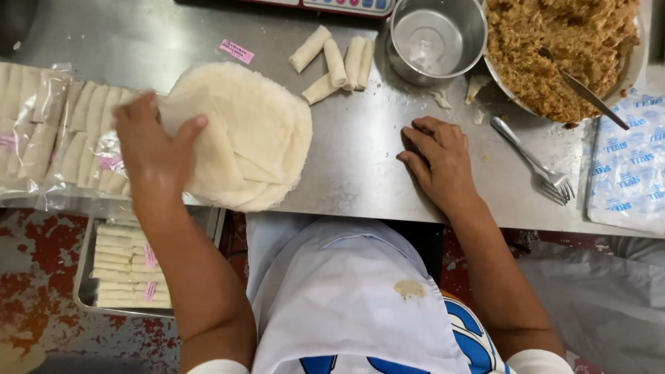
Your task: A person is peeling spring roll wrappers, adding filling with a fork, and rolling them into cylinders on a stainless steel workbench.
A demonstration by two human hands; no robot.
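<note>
Two hands in my view: left hand pinches the top sheet off the wrapper stack at the table edge; right hand rests flat, holding nothing. Peeling step, I judge; next needs clean separation. Finished rolls, steel bowl, filling pan, fork crowd the right.

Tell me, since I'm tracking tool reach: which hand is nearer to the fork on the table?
The right hand. It rests flat on the steel table, just left of the fork. The left hand is far across the table, pinching the stack of round wrappers.
</note>
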